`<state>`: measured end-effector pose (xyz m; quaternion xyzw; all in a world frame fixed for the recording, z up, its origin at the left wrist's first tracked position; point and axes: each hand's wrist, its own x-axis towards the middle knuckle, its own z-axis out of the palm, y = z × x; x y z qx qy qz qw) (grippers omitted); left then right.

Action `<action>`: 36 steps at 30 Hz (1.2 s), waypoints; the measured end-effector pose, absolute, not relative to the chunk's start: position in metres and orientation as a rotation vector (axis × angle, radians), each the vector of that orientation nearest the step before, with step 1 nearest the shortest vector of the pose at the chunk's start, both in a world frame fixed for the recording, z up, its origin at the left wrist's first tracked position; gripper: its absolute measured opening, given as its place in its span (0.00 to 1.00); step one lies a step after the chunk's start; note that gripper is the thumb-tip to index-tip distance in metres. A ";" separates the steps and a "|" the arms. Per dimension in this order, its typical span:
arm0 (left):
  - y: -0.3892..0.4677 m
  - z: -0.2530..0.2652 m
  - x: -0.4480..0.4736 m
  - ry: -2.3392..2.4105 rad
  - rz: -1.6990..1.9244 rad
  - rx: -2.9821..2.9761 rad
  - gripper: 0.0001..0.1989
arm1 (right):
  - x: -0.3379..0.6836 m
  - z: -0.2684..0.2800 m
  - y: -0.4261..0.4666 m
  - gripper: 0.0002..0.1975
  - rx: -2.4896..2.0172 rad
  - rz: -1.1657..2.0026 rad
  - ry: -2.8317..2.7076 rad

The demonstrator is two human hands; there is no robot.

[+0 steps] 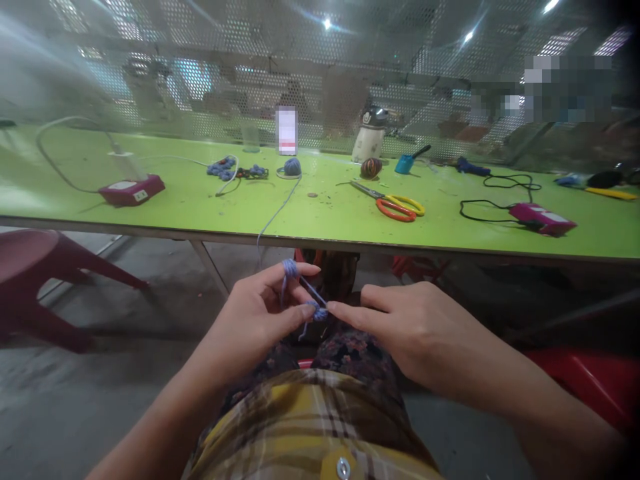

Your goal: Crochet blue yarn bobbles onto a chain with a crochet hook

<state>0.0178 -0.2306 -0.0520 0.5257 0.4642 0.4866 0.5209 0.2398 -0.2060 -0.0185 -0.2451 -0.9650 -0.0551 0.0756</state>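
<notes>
Head view: your left hand (pixel 260 308) was closed in a pinch, its thumb pressing a small, knotted piece of blue-violet yarn work (pixel 319 312) against the fingers, above your lap and near the table edge. Several soft blue-violet yarn coils (pixel 290 269) were wrapped around your left index finger, and a straight length ran from there down to the piece. Your right hand (pixel 413 325) was partly curled, index finger extended with its tip at the piece's right side; whether it gripped a thin tool could not be told, as none showed clearly. A thin blue-violet feed strand (pixel 274 216) led up over the edge of the flat lime-green table (pixel 200 208) to a small, round blue-violet yarn ball (pixel 292 167). Metal scissors with red and yellow handles (pixel 383 197) lay well apart from both hands. Step in hand, as judged: forming a stitch from the straight length. The next move seemed to call for a firm left pinch, even tension over the index finger and a small, careful pull on the right.
</notes>
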 end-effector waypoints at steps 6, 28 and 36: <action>-0.237 -0.062 0.030 1.345 1.354 1.449 0.16 | 0.233 -0.025 -0.208 0.23 -0.828 -0.292 -2.855; -0.231 -0.053 0.047 0.963 1.560 0.825 0.44 | 0.186 -0.075 -0.212 0.12 -0.829 1.573 -1.158; -0.234 -0.050 0.027 1.009 1.454 0.968 0.45 | 0.222 -0.051 -0.207 0.08 -0.820 0.629 -2.032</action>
